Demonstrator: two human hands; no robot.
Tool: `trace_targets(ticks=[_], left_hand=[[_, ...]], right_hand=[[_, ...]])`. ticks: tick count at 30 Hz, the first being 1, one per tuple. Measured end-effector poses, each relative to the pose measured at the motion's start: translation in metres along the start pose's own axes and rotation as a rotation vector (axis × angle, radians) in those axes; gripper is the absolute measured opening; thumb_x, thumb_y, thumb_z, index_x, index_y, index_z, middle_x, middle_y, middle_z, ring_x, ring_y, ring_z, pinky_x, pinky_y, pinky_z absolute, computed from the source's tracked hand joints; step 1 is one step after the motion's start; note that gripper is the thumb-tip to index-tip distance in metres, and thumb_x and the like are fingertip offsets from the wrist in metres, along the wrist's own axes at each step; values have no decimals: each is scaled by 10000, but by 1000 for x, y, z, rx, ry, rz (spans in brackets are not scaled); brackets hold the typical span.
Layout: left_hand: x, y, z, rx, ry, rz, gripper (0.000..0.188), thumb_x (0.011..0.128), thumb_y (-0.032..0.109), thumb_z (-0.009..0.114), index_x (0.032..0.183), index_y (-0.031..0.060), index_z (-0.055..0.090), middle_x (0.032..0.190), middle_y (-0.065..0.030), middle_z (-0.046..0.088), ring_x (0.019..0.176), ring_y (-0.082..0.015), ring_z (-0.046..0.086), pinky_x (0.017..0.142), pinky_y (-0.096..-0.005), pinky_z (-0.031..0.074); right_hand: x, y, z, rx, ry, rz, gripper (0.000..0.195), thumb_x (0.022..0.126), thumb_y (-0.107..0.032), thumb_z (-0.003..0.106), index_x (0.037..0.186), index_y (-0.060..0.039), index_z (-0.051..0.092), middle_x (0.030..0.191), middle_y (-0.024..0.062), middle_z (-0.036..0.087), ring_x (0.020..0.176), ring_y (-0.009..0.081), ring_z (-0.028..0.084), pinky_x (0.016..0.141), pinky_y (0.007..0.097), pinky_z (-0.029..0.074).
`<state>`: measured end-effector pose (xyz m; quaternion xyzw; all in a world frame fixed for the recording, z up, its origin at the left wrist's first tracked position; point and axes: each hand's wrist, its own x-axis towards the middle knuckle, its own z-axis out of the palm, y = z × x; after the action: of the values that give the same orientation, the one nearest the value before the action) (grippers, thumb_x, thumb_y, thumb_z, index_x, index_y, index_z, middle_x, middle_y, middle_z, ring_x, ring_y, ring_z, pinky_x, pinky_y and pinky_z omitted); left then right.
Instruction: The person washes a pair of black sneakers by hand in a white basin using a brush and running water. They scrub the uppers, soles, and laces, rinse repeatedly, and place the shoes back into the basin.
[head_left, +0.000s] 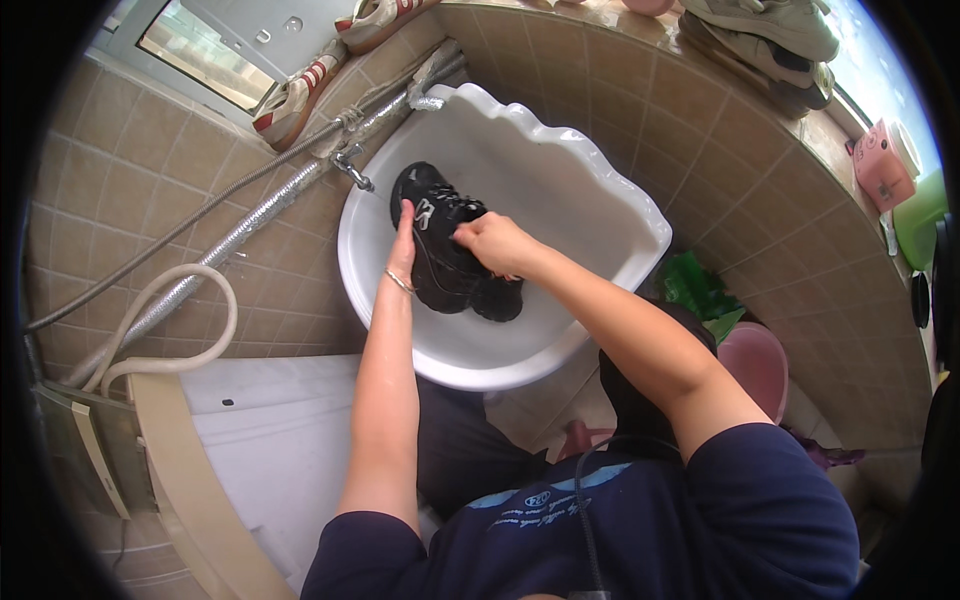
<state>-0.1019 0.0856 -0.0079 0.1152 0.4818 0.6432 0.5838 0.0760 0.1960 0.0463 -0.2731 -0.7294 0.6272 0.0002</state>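
Observation:
A pair of black sneakers is in the white ceramic wash basin (472, 360). The nearer black sneaker (442, 259) lies tilted, its toe towards the metal tap (352, 169), with a pale logo on its side. Along this sneaker's left side, my left hand (403, 244) grips it, thumb towards the toe and most fingers hidden underneath. My right hand (495, 240) presses against the lace and collar area with curled fingers; whether something is pinched in them is hidden. Part of the second black sneaker (501, 300) shows at the heel end.
White-and-red sneakers (300, 97) stand on the tiled ledge by the window, and pale shoes (765, 52) are stacked on the right ledge. A metal hose (217, 202) and foil-wrapped pipe (255, 221) run along the left wall. At lower right sits a pink basin (757, 367).

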Motion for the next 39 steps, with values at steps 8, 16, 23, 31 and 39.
trace_targets(ticks=[8, 16, 23, 31, 39], left_hand=[[5, -13, 22, 1, 44, 38, 680, 857, 614, 521, 1178, 17, 582, 1096, -104, 654, 954, -230, 642, 841, -344, 527], [-14, 27, -2, 941, 284, 559, 551, 805, 372, 722, 1165, -17, 571, 1054, -102, 655, 927, -165, 613, 839, -292, 485], [-21, 29, 66, 1888, 624, 689, 977, 634, 468, 798, 1446, 214, 319, 965, -143, 578, 874, -332, 590, 799, -422, 474], [9, 12, 41, 1157, 830, 510, 944, 701, 523, 749, 1429, 101, 322, 1108, -202, 587, 979, -339, 596, 834, -400, 463], [16, -60, 5, -456, 267, 61, 791, 820, 739, 289, 1282, 146, 535, 1269, -91, 566, 1142, -318, 537, 998, -485, 402]], right_hand=[[19, 16, -5, 26, 114, -9, 312, 880, -240, 511, 903, 38, 652, 611, 168, 593, 448, 236, 578, 425, 364, 470], [-12, 3, -40, -414, -386, 54, 338, 927, -302, 512, 1128, -66, 647, 555, 63, 518, 416, 200, 487, 440, 364, 415], [-17, 12, -49, -696, 43, 271, 278, 763, -30, 557, 1009, -18, 689, 1030, 180, 671, 969, 343, 651, 788, 417, 537], [-8, 21, -52, -561, 306, 168, 276, 888, -233, 541, 937, 7, 668, 908, 206, 668, 859, 377, 650, 738, 440, 525], [-1, 9, -46, -464, 547, -22, 358, 938, -330, 485, 938, 18, 569, 828, 232, 656, 800, 410, 642, 726, 489, 505]])
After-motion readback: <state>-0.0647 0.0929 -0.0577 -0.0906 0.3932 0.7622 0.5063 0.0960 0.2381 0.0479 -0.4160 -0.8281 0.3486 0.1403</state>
